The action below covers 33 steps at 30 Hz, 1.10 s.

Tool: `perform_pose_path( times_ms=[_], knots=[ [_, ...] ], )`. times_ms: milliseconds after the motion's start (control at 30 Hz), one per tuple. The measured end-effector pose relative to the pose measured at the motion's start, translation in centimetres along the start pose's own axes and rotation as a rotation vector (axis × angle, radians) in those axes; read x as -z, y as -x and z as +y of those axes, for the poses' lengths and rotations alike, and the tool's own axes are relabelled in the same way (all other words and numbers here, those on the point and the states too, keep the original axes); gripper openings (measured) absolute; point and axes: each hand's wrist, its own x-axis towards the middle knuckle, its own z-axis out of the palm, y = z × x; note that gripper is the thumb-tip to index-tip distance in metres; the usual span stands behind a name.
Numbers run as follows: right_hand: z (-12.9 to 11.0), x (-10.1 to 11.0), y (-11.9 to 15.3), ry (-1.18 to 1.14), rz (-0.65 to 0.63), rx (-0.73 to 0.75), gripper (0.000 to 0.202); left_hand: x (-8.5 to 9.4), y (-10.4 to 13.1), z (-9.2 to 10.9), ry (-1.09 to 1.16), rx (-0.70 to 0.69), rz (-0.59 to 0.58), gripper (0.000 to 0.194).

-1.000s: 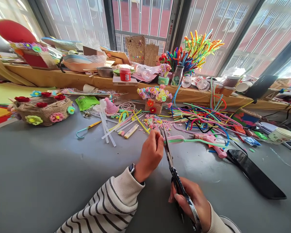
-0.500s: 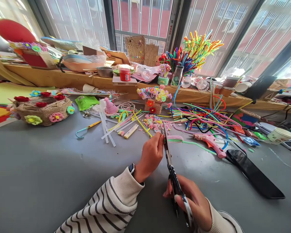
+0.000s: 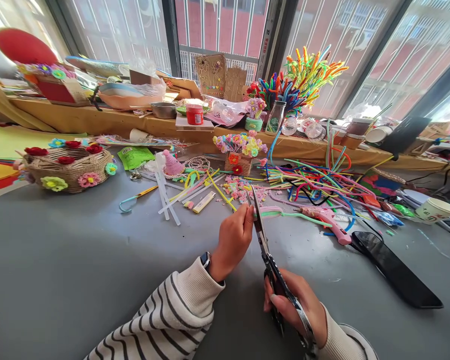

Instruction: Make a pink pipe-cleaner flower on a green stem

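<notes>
Pipe cleaners (image 3: 270, 212), pink and green, at the scissors (image 3: 263, 243)

From where I stand: left hand (image 3: 234, 237), fingers bent and pressed together, pinching the bundle's end just beside the narrowly parted blades. Right hand (image 3: 302, 302) curled around the handles. Green strand extends over the grey table (image 3: 153, 260) toward the pink glue gun (image 3: 332, 226).

Craft workroom; home or studio, can't tell. Evidence: grey bench (image 3: 78, 250) with scissors (image 3: 263, 245) near centre, loose pipe cleaners (image 3: 307, 177) and pink glue gun (image 3: 329, 221) right of centre, flower-trimmed basket (image 3: 69, 172) at left. Cluttered cloth-covered ledge (image 3: 153, 126) behind, barred windows (image 3: 225, 30) across top.
</notes>
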Motion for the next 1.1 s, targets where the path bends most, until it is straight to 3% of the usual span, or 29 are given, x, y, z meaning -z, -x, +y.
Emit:
perform_pose_path(
  times_ms=[133, 333, 800, 1100],
  knots=[
    [0.05, 0.03, -0.08, -0.004, -0.017, 0.011, 0.035, 0.16, 0.00, 0.12, -0.016, 0.017, -0.033, 0.026],
    [0.13, -0.16, -0.08, -0.189, -0.053, -0.034, 0.037, 0.33, -0.16, 0.27, 0.012, 0.018, -0.037, 0.026],
    [0.35, -0.25, 0.06, -0.126, -0.020, -0.070, 0.030, 0.31, -0.34, 0.09, 0.008, -0.008, -0.067, 0.025],
    [0.37, 0.44, -0.01, -0.231, -0.037, -0.045, 0.038, 0.35, -0.42, 0.23, -0.038, -0.046, -0.125, 0.029]
  ],
)
